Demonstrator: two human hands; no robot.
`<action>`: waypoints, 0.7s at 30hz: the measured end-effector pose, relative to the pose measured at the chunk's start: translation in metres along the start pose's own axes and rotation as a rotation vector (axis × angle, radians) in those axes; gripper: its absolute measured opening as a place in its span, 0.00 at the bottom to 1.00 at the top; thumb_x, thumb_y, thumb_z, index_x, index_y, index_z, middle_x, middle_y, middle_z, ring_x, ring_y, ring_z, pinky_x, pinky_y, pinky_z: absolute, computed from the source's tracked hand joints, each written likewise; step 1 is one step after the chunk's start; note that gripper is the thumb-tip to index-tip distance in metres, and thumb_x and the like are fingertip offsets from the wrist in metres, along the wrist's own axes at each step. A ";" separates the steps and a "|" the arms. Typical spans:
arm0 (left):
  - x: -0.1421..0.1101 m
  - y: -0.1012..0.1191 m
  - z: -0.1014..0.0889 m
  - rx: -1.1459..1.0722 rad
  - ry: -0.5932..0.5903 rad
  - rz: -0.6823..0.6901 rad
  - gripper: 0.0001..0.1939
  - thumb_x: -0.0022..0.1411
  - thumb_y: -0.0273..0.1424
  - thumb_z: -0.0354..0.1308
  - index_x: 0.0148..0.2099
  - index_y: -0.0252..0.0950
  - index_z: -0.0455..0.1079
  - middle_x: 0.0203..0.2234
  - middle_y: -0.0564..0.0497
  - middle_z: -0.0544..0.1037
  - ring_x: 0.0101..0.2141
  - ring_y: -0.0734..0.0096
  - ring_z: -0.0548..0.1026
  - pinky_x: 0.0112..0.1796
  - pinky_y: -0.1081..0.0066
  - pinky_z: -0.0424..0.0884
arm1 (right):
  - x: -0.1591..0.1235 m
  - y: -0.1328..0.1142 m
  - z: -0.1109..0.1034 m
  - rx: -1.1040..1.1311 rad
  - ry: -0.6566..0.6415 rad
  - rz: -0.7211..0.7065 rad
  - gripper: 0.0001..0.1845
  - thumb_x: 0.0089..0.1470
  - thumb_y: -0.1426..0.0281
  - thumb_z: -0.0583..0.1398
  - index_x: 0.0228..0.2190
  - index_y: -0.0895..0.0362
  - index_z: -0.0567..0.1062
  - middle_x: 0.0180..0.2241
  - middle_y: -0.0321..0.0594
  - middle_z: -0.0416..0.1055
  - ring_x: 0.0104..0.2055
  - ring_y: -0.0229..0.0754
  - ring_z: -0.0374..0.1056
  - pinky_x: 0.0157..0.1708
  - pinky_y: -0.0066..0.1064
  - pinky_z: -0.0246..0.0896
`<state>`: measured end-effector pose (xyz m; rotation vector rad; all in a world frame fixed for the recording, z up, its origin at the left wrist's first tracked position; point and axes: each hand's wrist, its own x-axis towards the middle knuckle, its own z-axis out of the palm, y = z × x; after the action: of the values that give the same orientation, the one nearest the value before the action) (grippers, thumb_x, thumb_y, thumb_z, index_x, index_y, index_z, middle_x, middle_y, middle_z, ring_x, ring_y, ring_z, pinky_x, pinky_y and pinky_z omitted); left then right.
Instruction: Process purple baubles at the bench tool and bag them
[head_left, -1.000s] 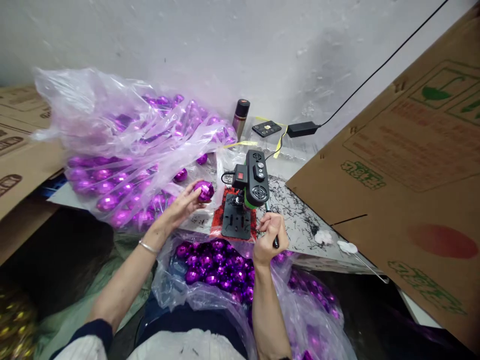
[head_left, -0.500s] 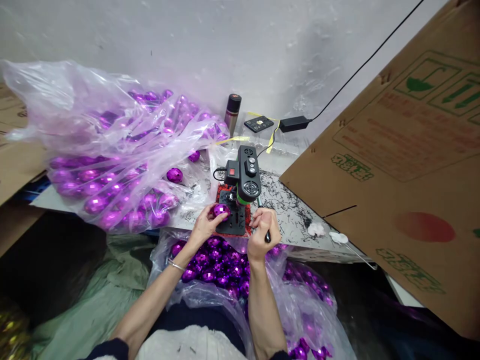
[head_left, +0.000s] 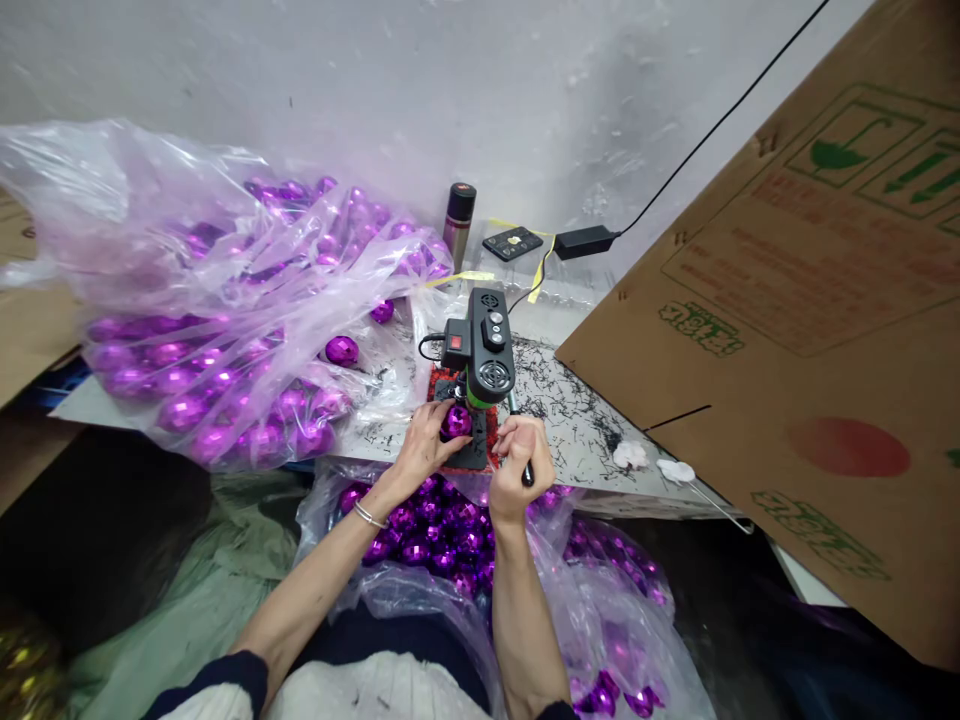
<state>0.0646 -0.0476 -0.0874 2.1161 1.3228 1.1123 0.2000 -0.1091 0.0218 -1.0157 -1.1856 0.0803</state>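
My left hand [head_left: 426, 447] grips a shiny purple faceted ball [head_left: 456, 422] between thumb and fingers, over the black base plate [head_left: 472, 455] of a small bench drill press [head_left: 491, 345]. The ball sits under the front of the machine's black head, whose working tip is hidden from above. My right hand [head_left: 521, 460] is closed round the black-ended lever [head_left: 528, 474] at the machine's right side. More purple balls [head_left: 431, 540] fill an open plastic bag below the table edge, close under both hands.
A clear bag of purple balls [head_left: 180, 410] covers the table's left. Two loose balls, one a faceted ball [head_left: 342, 350], lie beside it. Behind the machine are a thermos [head_left: 459, 225], a phone [head_left: 512, 243] and a power adapter [head_left: 585, 241]. A large carton [head_left: 795, 330] leans in from the right; black shavings [head_left: 577, 400] litter the tabletop.
My left hand has moved the purple ball to the right, in under the machine's head. The right hand keeps its hold on the lever. The whole view has shifted slightly.
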 end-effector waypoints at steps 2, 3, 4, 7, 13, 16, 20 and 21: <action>-0.001 0.001 -0.001 -0.003 -0.021 0.006 0.32 0.65 0.39 0.73 0.67 0.40 0.70 0.56 0.40 0.80 0.57 0.48 0.80 0.58 0.49 0.78 | 0.000 0.000 0.000 0.002 -0.004 -0.001 0.22 0.73 0.68 0.53 0.25 0.53 0.69 0.24 0.34 0.67 0.31 0.38 0.69 0.33 0.33 0.63; -0.002 0.002 -0.002 -0.008 -0.036 0.011 0.32 0.65 0.40 0.73 0.67 0.40 0.70 0.55 0.41 0.80 0.57 0.48 0.80 0.58 0.49 0.78 | 0.000 0.000 0.000 -0.002 -0.005 0.002 0.21 0.73 0.68 0.53 0.25 0.52 0.69 0.24 0.34 0.67 0.30 0.39 0.69 0.32 0.34 0.63; -0.003 0.003 -0.002 -0.013 -0.051 0.017 0.31 0.66 0.40 0.72 0.67 0.40 0.70 0.55 0.41 0.80 0.56 0.48 0.80 0.58 0.49 0.77 | 0.000 0.000 -0.001 -0.008 -0.005 0.006 0.21 0.73 0.68 0.53 0.25 0.52 0.69 0.24 0.34 0.67 0.30 0.39 0.68 0.32 0.34 0.62; -0.005 0.004 -0.002 -0.014 -0.077 0.022 0.30 0.67 0.41 0.71 0.67 0.39 0.70 0.54 0.40 0.80 0.55 0.48 0.80 0.57 0.49 0.77 | -0.001 0.000 -0.001 -0.017 -0.004 0.012 0.21 0.73 0.67 0.53 0.25 0.52 0.69 0.25 0.33 0.67 0.29 0.38 0.67 0.32 0.33 0.61; -0.003 0.004 0.008 -0.002 -0.027 -0.048 0.32 0.65 0.41 0.72 0.67 0.39 0.70 0.54 0.41 0.81 0.54 0.49 0.80 0.57 0.50 0.76 | -0.001 0.000 -0.003 -0.014 -0.028 0.017 0.21 0.73 0.68 0.53 0.25 0.53 0.69 0.26 0.34 0.68 0.31 0.38 0.69 0.35 0.33 0.64; -0.006 0.008 0.015 -0.019 -0.002 -0.074 0.33 0.65 0.42 0.72 0.67 0.39 0.69 0.55 0.41 0.82 0.54 0.48 0.80 0.56 0.52 0.76 | 0.000 -0.001 -0.002 -0.008 -0.013 0.016 0.21 0.73 0.68 0.53 0.25 0.53 0.70 0.25 0.33 0.67 0.31 0.38 0.69 0.34 0.33 0.65; -0.012 0.011 0.024 -0.021 0.042 -0.097 0.30 0.67 0.42 0.70 0.66 0.38 0.70 0.54 0.41 0.83 0.53 0.49 0.81 0.56 0.54 0.74 | 0.000 -0.001 -0.002 -0.013 -0.019 0.013 0.21 0.73 0.69 0.53 0.25 0.53 0.70 0.25 0.33 0.67 0.31 0.38 0.69 0.33 0.33 0.64; -0.013 0.010 0.026 -0.015 0.050 -0.096 0.30 0.67 0.42 0.69 0.66 0.39 0.70 0.53 0.41 0.83 0.52 0.50 0.81 0.57 0.53 0.74 | 0.000 -0.001 -0.003 -0.017 -0.027 0.012 0.21 0.73 0.69 0.53 0.25 0.53 0.69 0.25 0.33 0.67 0.31 0.39 0.69 0.34 0.33 0.64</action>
<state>0.0879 -0.0619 -0.1010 2.0044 1.4180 1.1384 0.2014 -0.1114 0.0222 -1.0394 -1.2065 0.0935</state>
